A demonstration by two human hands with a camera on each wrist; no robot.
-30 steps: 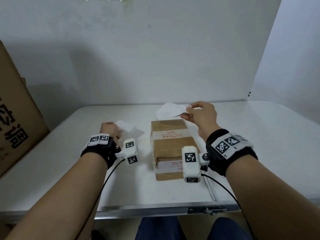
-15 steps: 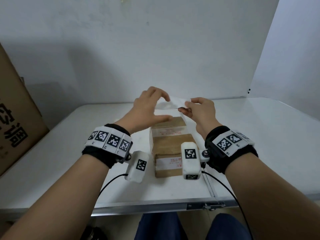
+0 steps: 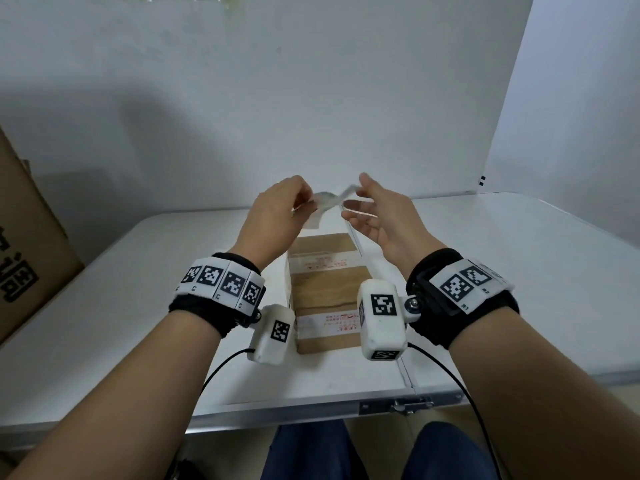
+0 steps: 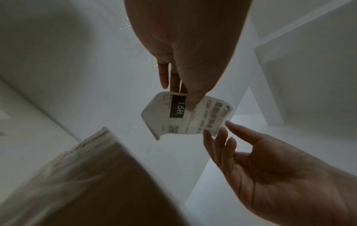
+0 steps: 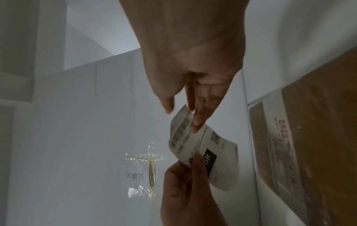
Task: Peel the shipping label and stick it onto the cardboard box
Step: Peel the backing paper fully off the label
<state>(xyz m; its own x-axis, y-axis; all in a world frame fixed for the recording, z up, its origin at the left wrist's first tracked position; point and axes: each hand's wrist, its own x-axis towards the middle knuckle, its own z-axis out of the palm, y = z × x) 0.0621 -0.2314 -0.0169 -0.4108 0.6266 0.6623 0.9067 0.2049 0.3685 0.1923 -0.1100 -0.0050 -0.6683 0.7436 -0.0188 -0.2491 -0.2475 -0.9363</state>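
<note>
A brown cardboard box [image 3: 325,289] with tape bands lies on the white table [image 3: 519,271] in front of me. Above its far end both hands hold up the white shipping label [image 3: 325,202], curled, with a barcode and a black "15H" patch [image 4: 176,107]. My left hand [image 3: 306,202] pinches the label [image 4: 185,119] between thumb and fingers [image 4: 190,104]. My right hand [image 3: 360,195] has straight, spread fingers [image 4: 220,131] that touch the label's barcode edge [image 5: 181,130]. In the right wrist view the left hand [image 5: 193,163] grips the patch end and the box [image 5: 309,137] is at right.
A large brown carton [image 3: 27,254] with black print leans at the table's left edge. A white wall stands close behind the table, with a taped paper note [image 5: 133,175] on it. A metal latch [image 3: 398,407] sits on the table's near edge.
My left hand rose from the table, reached over the box and took the label in a pinch. My right hand went from pinching the label to straight fingers touching it.
</note>
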